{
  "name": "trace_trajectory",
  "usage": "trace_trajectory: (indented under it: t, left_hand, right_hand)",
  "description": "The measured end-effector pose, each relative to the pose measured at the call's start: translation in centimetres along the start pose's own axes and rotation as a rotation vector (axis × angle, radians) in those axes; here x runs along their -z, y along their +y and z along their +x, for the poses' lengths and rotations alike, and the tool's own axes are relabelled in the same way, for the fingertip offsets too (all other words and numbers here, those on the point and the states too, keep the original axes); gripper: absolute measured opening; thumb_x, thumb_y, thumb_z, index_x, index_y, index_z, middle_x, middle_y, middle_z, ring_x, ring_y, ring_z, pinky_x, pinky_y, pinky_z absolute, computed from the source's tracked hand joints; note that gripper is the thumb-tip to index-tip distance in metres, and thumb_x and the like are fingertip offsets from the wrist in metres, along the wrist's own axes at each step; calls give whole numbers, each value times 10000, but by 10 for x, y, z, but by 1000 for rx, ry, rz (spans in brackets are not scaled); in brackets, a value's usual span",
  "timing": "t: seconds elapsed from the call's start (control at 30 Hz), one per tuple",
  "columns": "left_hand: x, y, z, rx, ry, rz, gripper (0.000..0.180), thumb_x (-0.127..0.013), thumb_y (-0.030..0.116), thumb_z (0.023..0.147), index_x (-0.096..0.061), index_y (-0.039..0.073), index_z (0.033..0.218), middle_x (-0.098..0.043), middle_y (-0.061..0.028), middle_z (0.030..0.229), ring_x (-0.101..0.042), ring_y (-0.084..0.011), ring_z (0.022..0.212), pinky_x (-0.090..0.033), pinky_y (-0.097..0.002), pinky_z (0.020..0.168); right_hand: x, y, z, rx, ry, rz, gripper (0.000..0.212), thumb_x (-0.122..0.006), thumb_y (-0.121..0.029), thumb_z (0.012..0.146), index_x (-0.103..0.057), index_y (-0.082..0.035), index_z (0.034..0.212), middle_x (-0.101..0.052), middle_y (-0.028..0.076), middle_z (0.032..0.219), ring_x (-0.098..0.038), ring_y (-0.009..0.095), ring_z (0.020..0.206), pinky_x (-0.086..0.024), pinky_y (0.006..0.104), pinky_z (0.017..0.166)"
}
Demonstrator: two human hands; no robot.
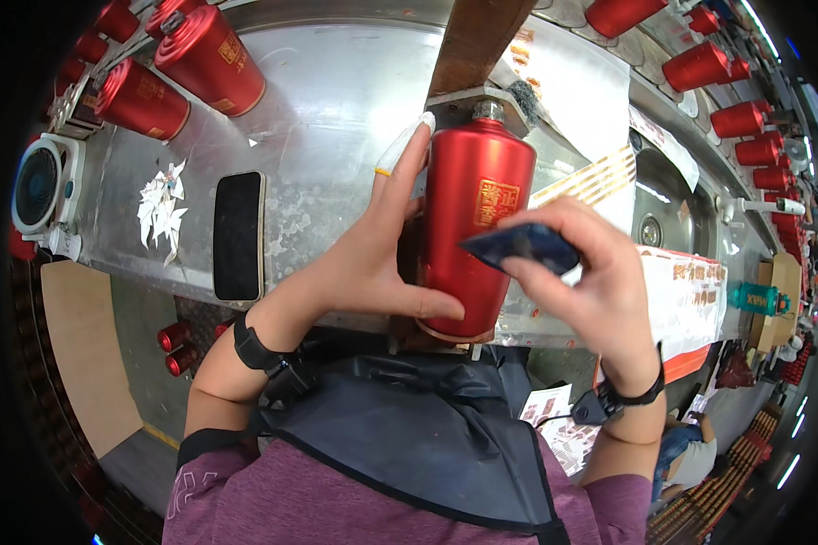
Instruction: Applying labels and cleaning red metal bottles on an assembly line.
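Note:
A red bottle [468, 182] with a gold printed emblem lies in front of me, its silvery neck toward the far side. My left hand [373, 245] is spread along the bottle's left side, thumb on its lower front and a white finger cover [398, 150] on one finger. In my right hand [595, 272] I grip a flat dark blue piece [527, 245], maybe a scraper or folded cloth. Its pointed tip is at the bottle's front, just below the emblem; whether it touches, I cannot tell.
A phone [239, 236] and scraps of white backing paper [162, 209] lie on the metal table at left, near a small fan [41, 186]. More red bottles [211, 64] stand at far left. On the right are a sink [654, 227] and printed sticker sheets [682, 295].

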State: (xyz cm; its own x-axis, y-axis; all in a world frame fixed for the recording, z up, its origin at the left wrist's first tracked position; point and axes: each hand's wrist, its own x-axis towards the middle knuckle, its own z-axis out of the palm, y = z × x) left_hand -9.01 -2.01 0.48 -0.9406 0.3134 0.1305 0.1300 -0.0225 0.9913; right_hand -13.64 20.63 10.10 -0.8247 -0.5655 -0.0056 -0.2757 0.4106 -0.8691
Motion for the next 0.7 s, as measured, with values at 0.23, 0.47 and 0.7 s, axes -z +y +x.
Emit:
trace_trajectory:
  t: [0.23,0.47,0.7]
  left_hand:
    - [4,-8,-16,-138,-115,295,1527,-951,436,516,119,33,1528,-119,-224,1588,-247,-333,1444,-244,-436,1165]
    - [0,-19,-17,-150,-98,258,1577,-947,513,454,94,15,1529,-175,-257,1565,-263,-373,1435,-271,-428,1148]
    - [1,-18,-13,-175,-89,342,1615,-954,527,419,100,-5,1520,-191,-273,1552,-260,-409,1427,-251,-451,1147]
  right_hand:
    - [-8,-11,15,566,85,-612,249,-695,-18,767,-709,-77,1008,-632,58,853,-629,213,768,-517,304,688]
    - [8,-3,53,337,36,-340,263,-726,-42,738,-708,-94,995,-639,56,858,-630,235,745,-523,345,669]
    - [17,9,43,396,222,-337,316,-769,-29,667,-720,-138,959,-581,30,749,-610,214,716,-513,323,648]
